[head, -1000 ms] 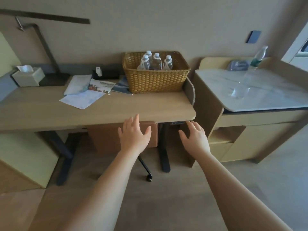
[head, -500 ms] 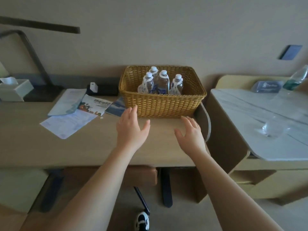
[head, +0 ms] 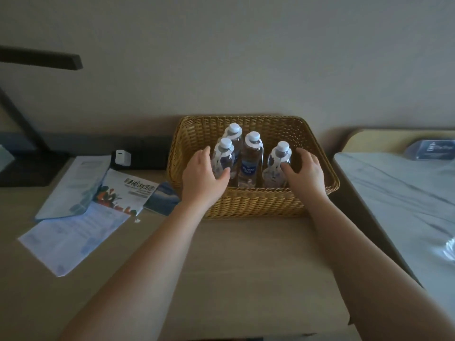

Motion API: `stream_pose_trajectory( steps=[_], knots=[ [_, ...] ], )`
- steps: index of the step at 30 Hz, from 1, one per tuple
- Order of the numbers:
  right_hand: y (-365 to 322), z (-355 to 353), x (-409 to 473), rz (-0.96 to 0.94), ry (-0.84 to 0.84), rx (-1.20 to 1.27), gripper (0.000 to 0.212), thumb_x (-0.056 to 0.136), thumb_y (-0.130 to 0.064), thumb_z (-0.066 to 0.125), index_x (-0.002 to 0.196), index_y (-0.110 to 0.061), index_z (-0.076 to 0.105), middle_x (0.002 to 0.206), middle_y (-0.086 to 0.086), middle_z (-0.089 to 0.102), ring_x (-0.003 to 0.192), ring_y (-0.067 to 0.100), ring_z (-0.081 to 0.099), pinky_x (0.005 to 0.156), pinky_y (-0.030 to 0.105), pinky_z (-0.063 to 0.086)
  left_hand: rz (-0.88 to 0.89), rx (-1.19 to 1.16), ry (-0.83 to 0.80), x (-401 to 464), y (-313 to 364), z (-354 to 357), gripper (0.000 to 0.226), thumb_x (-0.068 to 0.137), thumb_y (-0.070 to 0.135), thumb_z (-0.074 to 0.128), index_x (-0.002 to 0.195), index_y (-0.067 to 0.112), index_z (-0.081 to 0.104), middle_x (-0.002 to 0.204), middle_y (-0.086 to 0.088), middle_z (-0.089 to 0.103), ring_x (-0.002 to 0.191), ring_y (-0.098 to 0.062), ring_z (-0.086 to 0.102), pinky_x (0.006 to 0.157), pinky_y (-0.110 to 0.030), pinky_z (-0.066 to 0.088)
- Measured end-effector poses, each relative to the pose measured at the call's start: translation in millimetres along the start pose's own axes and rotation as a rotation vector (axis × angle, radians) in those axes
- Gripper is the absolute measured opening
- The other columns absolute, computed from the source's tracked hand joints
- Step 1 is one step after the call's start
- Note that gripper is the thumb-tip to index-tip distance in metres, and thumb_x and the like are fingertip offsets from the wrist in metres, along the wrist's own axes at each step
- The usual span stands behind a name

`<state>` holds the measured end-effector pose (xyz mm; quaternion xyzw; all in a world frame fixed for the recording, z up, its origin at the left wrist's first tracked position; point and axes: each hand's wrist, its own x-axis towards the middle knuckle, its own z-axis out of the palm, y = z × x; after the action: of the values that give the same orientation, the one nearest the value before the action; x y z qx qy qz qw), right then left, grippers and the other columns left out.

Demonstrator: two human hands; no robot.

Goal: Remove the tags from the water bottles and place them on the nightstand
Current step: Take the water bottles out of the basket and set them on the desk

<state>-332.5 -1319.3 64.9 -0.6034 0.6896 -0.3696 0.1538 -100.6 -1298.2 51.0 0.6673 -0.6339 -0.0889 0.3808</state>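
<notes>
Now both hands inside basket [head: 248,205]: my left hand [head: 203,177] cupping left bottle [head: 222,159], my right hand [head: 305,174] cupping right bottle [head: 277,166], neither lifted.

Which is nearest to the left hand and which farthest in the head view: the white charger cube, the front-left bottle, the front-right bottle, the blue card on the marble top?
From the left hand:
1. Front-left bottle, against its fingers, inside the basket.
2. Front-right bottle, across the basket, by the right hand.
3. White charger cube, on the left, by the wall.
4. Blue card, far right, on the marble top.
</notes>
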Motion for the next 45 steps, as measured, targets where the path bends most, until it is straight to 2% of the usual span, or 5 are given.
stream_pose_trajectory(
  steps=[12, 21, 32, 39, 45],
  knots=[
    [17.1, 40.1, 90.1, 0.115, -0.224, 0.018, 0.107, 0.066, -0.041, 0.083, 0.15, -0.021, 0.019, 0.15, 0.011, 0.033, 0.135, 0.029, 0.036, 0.104, 0.045, 0.038, -0.374, -0.214, -0.244, 87.3, -17.7, 63.3, 0.107, 0.066, 0.042, 0.084, 0.15, 0.02, 0.022, 0.154, -0.006, 0.032, 0.138, -0.028, 0.035, 0.107, -0.043, 0.035],
    [32.7, 58.1, 98.5, 0.15, -0.267, 0.01, 0.082, 0.062, -0.035, 0.087, 0.127, -0.015, 0.042, 0.125, 0.007, 0.057, 0.115, 0.026, 0.053, 0.084, 0.033, 0.044, -0.305, -0.18, -0.166, 90.3, -27.2, 81.3, 0.068, 0.065, 0.037, 0.085, 0.12, 0.02, 0.049, 0.118, 0.002, 0.062, 0.108, -0.02, 0.059, 0.077, -0.029, 0.041],
    [9.0, 28.9, 87.1, -0.018, -0.115, 0.155, 0.061, 0.064, -0.037, 0.085, 0.107, -0.03, 0.041, 0.095, -0.015, 0.05, 0.093, 0.008, 0.051, 0.06, 0.013, 0.032, -0.239, -0.238, 0.007, 89.5, -7.0, 48.4, 0.053, 0.063, 0.044, 0.083, 0.099, 0.029, 0.048, 0.091, 0.017, 0.056, 0.081, 0.0, 0.053, 0.062, -0.017, 0.036],
    [-48.4, -27.2, 77.3, -0.16, -0.07, 0.227, 0.06, 0.061, -0.053, 0.08, 0.107, -0.023, 0.056, 0.099, -0.009, 0.065, 0.09, 0.011, 0.062, 0.065, 0.023, 0.045, -0.064, -0.356, 0.198, 81.5, 33.5, -39.2, 0.055, 0.06, 0.055, 0.076, 0.101, 0.028, 0.051, 0.093, 0.016, 0.061, 0.084, 0.007, 0.058, 0.068, -0.017, 0.045],
    [-92.2, -54.9, 48.7, -0.268, -0.236, 0.373, 0.053, 0.059, -0.051, 0.083, 0.101, -0.026, 0.062, 0.094, -0.009, 0.071, 0.087, 0.006, 0.067, 0.075, 0.036, 0.057, -0.043, -0.334, 0.14, 54.5, 53.8, -101.3, 0.053, 0.062, 0.055, 0.075, 0.103, 0.029, 0.054, 0.097, 0.013, 0.066, 0.088, -0.002, 0.064, 0.069, -0.026, 0.053]
  ],
)
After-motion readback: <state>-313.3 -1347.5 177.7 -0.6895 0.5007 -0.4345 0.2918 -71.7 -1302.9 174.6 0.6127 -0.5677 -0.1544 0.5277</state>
